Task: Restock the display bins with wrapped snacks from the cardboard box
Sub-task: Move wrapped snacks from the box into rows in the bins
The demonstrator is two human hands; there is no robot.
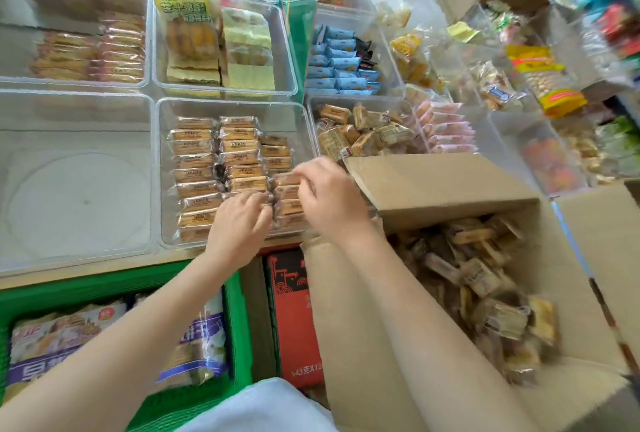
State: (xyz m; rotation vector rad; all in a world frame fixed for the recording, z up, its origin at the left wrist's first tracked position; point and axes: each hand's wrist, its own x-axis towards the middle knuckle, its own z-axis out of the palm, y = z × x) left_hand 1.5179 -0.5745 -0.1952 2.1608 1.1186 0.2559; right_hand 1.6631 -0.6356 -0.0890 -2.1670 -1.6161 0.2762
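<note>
Over clear bin (166, 113) at 12 o'clock: right hand (330, 197) and left hand (239, 223) both pinch wrapped snacks (287, 194), long axes 9-to-3; cardboard box (433, 185) at 3 o'clock, right hand nearer.

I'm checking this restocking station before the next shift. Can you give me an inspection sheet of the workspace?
Surface: clear bins on a shelf with a pale front edge.
Job's things: middle bin holds neat rows of wrapped snacks; cardboard box open, loose snacks inside.
Clutter: empty bin at left; red box below the shelf.
Grips: left hand and right hand both over the bin's right column; fingers curled on packets.
Cables: nothing seen.
Surroundings: green crate with bagged goods; more snack bins behind.
</note>
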